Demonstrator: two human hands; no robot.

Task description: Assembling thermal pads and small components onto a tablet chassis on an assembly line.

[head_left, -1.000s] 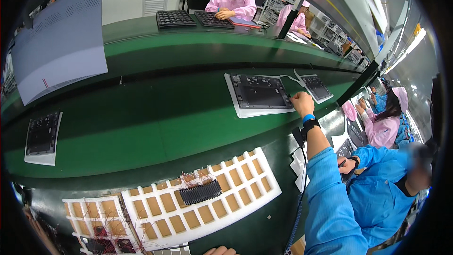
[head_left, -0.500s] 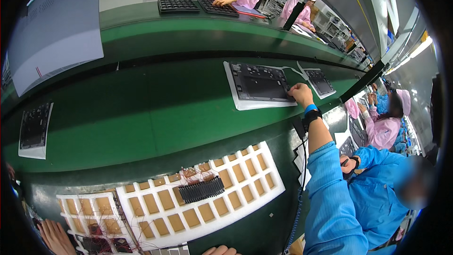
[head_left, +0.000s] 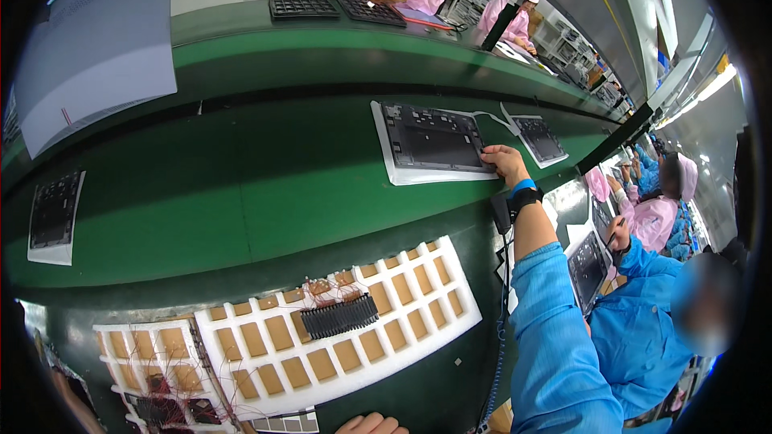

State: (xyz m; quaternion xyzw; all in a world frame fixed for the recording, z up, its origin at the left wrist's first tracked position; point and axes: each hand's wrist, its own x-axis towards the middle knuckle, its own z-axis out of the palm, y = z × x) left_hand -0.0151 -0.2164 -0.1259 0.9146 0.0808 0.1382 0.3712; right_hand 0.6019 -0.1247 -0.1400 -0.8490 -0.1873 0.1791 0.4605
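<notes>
My right hand [head_left: 504,164] reaches forward over the green belt, its thumb and fingers pinching the right edge of a black tablet housing [head_left: 442,143]. The housing lies on a white sheet [head_left: 400,177], its inner parts facing up. A narrow white strip runs from it toward a second housing [head_left: 542,138] on the right. At the bottom edge only the bent fingers of my left hand [head_left: 371,424] show, closed together; whatever they may hold is hidden. Above them stands a white foam tray [head_left: 366,378] bearing a black ribbed strip [head_left: 339,317] and thin reddish wires.
Another housing [head_left: 56,210] lies on the belt [head_left: 177,193] at far left. A smaller wired foam tray [head_left: 112,370] stands lower left. A coiled blue cord [head_left: 500,354] hangs beside my right sleeve. A blue-clad co-worker [head_left: 643,313] sits close right; people in pink work beyond the belt.
My right hand and the pinched housing have shifted slightly left. The co-worker at right has raised a hand, and a housing shows in front of them. A hand at lower left has drawn back.
</notes>
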